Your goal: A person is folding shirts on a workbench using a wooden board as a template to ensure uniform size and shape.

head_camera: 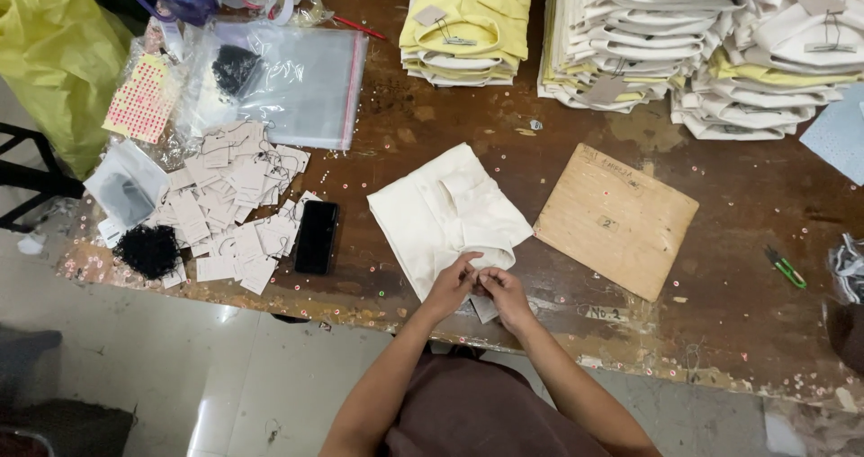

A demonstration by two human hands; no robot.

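Both my hands, left hand (pixel 452 281) and right hand (pixel 502 293), pinch a small tag at the cream shirt (pixel 445 214) collar; I think the fingers may slip and drop it off the tabletop (pixel 720 268) edge.

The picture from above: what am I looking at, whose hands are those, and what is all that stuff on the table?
No machine here. A person wears a camera on the head, so you look down past the brown top at their own two hands. The left hand and right hand meet at the near edge of a folded cream garment, pinching something small there; what it is cannot be made out. All lies on a worn wooden table. Left of the garment lie a black phone, a heap of paper tags, a tuft of black strings and a clear plastic bag. To the right are a plywood board and green snips. Stacks of folded garments line the far side.
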